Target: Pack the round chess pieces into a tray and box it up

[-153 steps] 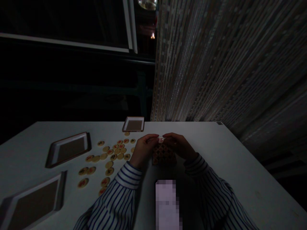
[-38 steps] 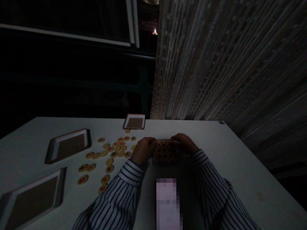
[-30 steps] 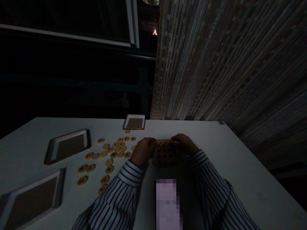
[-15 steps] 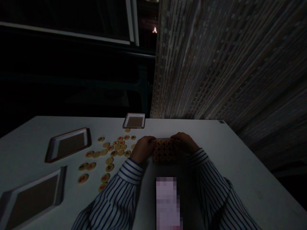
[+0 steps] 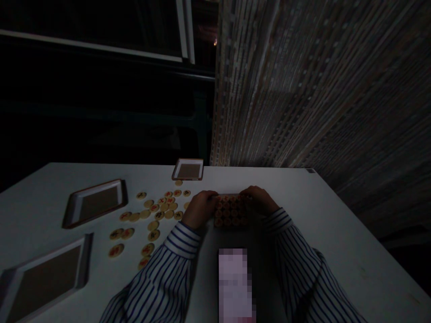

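A small tray of Chinese chess pieces [image 5: 230, 211], packed in rows with their marked faces up, rests on the table between my hands. My left hand [image 5: 201, 208] grips its far left corner, fingers curled over the edge. At the far right corner, my right hand [image 5: 261, 200] pinches the tray in the same way. Loose Chinese chess pieces [image 5: 159, 215] lie scattered left of my left hand, some with red or black characters and some blank side up. My left forearm partly hides the nearest of them.
A shallow tray [image 5: 187, 159] stands at the table's far edge. Two larger ones, a brown-rimmed tray [image 5: 72, 202] and a pale-rimmed tray [image 5: 81, 264], lie at left. A lit phone [image 5: 234, 285] lies between my forearms. Behind the white table [image 5: 313, 233] hangs a string curtain [image 5: 269, 89].
Both hands stay in place on the tray of pieces. The view has shifted very slightly, and the curtain's strands hang a little differently.
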The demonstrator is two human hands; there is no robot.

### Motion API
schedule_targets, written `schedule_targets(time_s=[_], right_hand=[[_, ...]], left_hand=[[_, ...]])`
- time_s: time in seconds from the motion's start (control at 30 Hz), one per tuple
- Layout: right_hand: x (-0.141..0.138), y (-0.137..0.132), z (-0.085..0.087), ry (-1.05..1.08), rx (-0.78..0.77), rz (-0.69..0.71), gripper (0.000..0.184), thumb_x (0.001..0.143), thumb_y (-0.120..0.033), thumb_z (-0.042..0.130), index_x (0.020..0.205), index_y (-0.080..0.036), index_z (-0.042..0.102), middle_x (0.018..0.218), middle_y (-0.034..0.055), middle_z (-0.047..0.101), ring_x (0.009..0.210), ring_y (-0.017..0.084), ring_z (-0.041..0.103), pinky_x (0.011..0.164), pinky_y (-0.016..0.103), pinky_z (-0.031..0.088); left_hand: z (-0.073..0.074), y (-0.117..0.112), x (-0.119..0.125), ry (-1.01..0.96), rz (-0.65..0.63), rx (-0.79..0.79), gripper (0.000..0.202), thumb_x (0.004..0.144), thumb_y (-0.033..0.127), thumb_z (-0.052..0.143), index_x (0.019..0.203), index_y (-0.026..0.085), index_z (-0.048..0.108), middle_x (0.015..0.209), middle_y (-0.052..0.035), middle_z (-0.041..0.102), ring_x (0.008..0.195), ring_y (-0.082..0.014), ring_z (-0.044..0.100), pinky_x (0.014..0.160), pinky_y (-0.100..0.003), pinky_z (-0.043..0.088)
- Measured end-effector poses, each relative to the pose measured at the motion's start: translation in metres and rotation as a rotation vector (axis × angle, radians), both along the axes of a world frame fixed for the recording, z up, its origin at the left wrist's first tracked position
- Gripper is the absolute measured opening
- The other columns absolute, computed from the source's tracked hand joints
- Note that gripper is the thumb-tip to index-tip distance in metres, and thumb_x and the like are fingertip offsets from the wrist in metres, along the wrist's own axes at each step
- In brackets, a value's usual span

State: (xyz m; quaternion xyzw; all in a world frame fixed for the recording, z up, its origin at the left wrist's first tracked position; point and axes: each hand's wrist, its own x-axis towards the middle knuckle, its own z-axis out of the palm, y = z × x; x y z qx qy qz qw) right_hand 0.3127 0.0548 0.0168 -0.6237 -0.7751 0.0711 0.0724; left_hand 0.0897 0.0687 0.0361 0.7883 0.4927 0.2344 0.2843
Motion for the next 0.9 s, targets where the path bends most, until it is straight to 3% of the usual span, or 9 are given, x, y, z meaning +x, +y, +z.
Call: schedule_targets(time_s=[0.9], right_hand=[[0.0006, -0.0001, -0.0003, -0.026, -0.022, -0.004, 0.026, 0.082, -0.031, 0.049, 0.102, -0.022, 0.062, 0.096, 0.0062, 0.061, 0.09, 0.018, 0.053, 0.075, 0.027, 0.037]], left_hand=[[-0.0036, 0.0025, -0.0016, 0.034, 0.007, 0.018, 0.033, 0.079, 0.033, 0.043, 0.096, 0.015, 0.065, 0.097, -0.0088, 0.066, 0.092, -0.0202, 0.058, 0.08, -0.028, 0.043]])
